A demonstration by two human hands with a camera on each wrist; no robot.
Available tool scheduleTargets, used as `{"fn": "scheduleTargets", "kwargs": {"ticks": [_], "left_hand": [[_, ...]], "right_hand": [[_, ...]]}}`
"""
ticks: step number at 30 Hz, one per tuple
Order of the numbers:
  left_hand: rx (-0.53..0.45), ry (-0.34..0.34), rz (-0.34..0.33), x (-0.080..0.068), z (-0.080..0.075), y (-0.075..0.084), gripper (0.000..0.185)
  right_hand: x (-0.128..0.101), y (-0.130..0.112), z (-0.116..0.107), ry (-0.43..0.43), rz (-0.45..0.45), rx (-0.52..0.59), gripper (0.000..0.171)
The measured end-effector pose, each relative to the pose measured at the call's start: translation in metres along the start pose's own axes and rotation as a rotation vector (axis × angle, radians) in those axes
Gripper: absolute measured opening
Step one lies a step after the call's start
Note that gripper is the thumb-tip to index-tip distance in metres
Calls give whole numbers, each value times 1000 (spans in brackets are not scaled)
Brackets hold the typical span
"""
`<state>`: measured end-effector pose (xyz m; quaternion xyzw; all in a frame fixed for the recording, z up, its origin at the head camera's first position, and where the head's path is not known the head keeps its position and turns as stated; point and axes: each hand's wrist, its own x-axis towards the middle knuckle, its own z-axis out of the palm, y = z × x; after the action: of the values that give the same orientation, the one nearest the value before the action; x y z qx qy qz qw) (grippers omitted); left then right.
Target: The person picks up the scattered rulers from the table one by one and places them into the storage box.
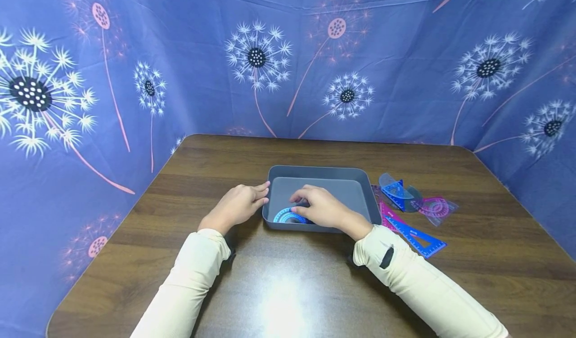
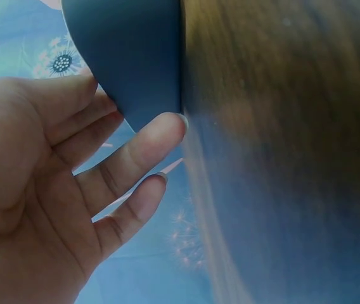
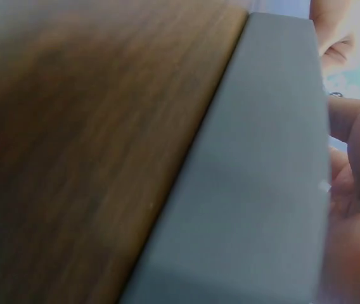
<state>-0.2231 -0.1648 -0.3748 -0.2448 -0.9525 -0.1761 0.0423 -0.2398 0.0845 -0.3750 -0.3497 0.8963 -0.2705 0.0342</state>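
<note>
A shallow grey tray [image 1: 351, 198] stands on the wooden table. My left hand [image 1: 240, 203] is at its left end, with fairly straight fingers right at the outer wall; in the left wrist view fingertips overlap the tray wall [image 2: 139, 57]. A blue protractor [image 1: 284, 215] is in the tray's near left corner. Above it my right hand [image 1: 321, 207] reaches in over the near wall, thumb tip at the protractor and index finger spread away from the thumb. In the right wrist view the tray's side hides much of that hand.
Right of the tray lie a blue set square [image 1: 418, 235], a pink set square [image 1: 388, 215], a pink protractor [image 1: 435, 207] and a clear bluish protractor [image 1: 393, 187], partly overlapping. A blue dandelion-print cloth [image 1: 292, 103] hangs behind the table [image 1: 225, 163].
</note>
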Motion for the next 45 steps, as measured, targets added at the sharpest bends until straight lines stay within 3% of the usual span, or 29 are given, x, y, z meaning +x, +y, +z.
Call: {"fn": "scheduleTargets", "kwargs": {"ticks": [9,21,28,37,42,45], "left_hand": [[21,18,53,1,0,1,37],[12,4,57,2,0,1,37],[-9,-25,22,-1,-1,1,38],[-12,-17,2,-2,3,1,39],[-3,-3,-26,-1,3,4,38],[-6,4,-23,-1,3,4,38]], "right_hand": [[-40,4,-32,145,-11,53,22],[-115,41,-73,286,166,42,24],[-139,63,-83,343,205,-43,26],[-152,92,-86,252,214,-173,34],[-162,107,-95,149,281,-173,53],[-167,115,-98,116,322,-171,55]]}}
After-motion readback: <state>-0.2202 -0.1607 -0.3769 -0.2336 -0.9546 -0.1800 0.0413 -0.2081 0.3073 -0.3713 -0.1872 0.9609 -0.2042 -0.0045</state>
